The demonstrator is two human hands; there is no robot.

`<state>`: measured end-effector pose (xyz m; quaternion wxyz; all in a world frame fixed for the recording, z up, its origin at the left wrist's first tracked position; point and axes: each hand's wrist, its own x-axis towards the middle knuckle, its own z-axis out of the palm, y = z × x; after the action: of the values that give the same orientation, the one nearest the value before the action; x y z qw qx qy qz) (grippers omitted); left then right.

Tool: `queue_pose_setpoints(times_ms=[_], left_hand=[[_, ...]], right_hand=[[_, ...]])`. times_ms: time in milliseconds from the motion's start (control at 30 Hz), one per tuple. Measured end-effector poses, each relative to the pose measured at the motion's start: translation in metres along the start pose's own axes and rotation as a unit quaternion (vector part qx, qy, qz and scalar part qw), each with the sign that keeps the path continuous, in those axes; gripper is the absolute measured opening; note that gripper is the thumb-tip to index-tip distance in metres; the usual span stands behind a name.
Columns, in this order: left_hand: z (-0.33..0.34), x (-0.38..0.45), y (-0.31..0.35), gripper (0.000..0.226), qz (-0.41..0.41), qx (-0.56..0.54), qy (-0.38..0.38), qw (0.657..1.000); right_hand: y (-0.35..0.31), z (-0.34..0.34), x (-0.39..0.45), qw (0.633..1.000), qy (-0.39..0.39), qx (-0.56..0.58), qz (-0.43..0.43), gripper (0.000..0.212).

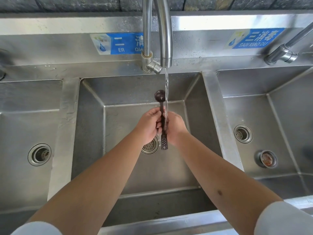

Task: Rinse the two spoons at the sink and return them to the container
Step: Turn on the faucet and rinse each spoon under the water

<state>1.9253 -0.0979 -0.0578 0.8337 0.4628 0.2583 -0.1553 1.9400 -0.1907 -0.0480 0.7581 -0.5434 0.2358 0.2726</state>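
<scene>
A dark brown spoon with a round bowl and a dotted flat handle end [163, 119] is gripped upright between the left hand [149, 127] and the right hand [175, 127], over the middle stainless steel basin [89, 133], away from its walls. A thin stream of water [166, 85] from the curved steel tap [165, 39] runs along the spoon. A round perforated drain [149, 148] lies below the hands. Further basins are seen on both sides.

Brushed steel sink [91, 133]; dark glossy wet spoon [160, 96].
</scene>
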Motion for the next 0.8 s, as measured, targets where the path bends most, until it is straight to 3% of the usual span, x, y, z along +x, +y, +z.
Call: queue_pose_setpoints(times_ms=[233, 400, 467, 633, 800], left_hand=[[0.016, 0.006, 0.030, 0.031, 0.031, -0.004, -0.013, 0.999], [0.017, 0.000, 0.030, 0.030, 0.040, -0.008, -0.008, 0.999], [0.011, -0.006, 0.016, 0.030, 0.028, -0.011, -0.005, 1.000], [-0.008, -0.026, -0.021, 0.024, -0.030, -0.012, -0.026, 0.999], [-0.017, -0.040, -0.045, 0.016, -0.082, -0.016, 0.003, 0.996]], right_hand=[[-0.031, 0.011, 0.008, 0.999, -0.009, 0.015, -0.034, 0.041], [-0.031, 0.014, -0.003, 0.999, -0.021, 0.008, -0.049, 0.024], [-0.018, 0.010, -0.013, 1.000, -0.008, -0.014, -0.026, 0.020], [0.023, -0.014, -0.046, 0.996, 0.022, -0.055, 0.066, 0.034], [0.044, -0.034, -0.068, 0.991, -0.008, -0.010, 0.137, 0.027]])
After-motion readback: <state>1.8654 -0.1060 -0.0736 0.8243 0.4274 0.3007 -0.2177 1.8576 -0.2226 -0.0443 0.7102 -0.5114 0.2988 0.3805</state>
